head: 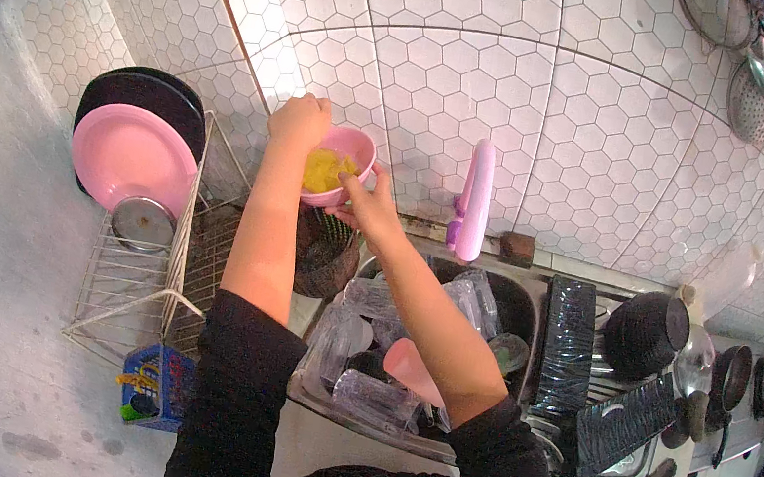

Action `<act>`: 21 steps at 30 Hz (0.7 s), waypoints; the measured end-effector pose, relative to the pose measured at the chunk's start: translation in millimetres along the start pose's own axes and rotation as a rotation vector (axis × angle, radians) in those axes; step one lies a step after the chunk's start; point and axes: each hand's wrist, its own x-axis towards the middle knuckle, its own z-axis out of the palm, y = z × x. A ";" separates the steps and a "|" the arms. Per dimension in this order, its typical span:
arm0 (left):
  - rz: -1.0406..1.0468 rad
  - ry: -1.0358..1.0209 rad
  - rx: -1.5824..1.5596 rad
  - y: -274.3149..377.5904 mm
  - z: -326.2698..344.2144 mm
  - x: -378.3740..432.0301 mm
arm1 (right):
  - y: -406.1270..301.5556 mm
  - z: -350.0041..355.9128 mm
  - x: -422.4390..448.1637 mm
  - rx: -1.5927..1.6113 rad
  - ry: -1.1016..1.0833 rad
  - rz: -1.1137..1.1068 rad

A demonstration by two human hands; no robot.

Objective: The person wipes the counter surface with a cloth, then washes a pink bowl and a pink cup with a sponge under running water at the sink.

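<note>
My right hand (372,207) grips a pink plastic bowl (355,144) by its right side, with the thumb over the rim. In the bowl lies a crumpled yellow mass (325,171), whose material I cannot make out. My left hand (301,122) is curled at the bowl's upper left edge. Its fingertips are turned away, so whether it grips the rim or something else is hidden. Below the bowl stands a dark mesh basket (325,263), partly covered by my hands. To the right a lilac faucet (476,201) rises before the hexagon-tiled wall (465,94).
Clear plastic cups (376,396) and a pink cup (410,369) crowd the steel sink (531,314). Black ridged trays (566,346) and a black bowl (640,335) cover the drainboard. On the left, a wire rack (120,279) stands beside a large pink basin (133,150).
</note>
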 end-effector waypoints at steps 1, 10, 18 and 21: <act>0.036 0.000 0.023 -3.9 1.8 1.2 | 0.9 0.3 -0.2 0.002 0.001 0.005; 0.026 -0.048 0.048 -0.9 -2.9 0.7 | -1.8 6.6 -1.2 0.022 -0.024 0.059; 0.003 -0.058 0.100 0.8 -0.5 3.3 | -0.4 6.7 -1.5 0.009 -0.053 0.066; 0.014 -0.044 0.093 -1.5 2.2 4.3 | -0.2 7.3 -0.1 0.038 -0.055 0.080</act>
